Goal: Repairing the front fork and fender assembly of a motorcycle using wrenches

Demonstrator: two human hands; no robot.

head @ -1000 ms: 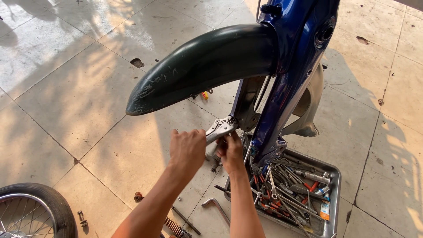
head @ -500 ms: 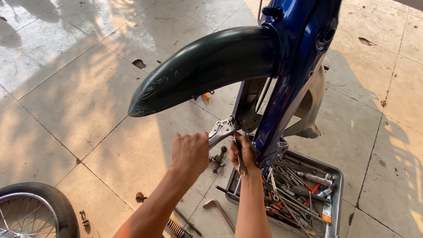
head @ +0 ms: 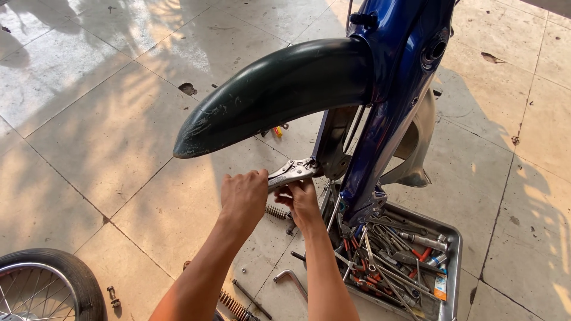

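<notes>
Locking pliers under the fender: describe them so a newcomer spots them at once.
Start at the dark green front fender on the blue motorcycle body. Just below it, at the fork leg, the silver locking pliers stick out sideways, with the left hand and right hand on their handles. Unlike the tools piled in the metal tray, they are off the floor.

Motorcycle repair workshop: tiled floor [head: 89,137], tool tray [head: 453,249], loose wheel [head: 41,291].
</notes>
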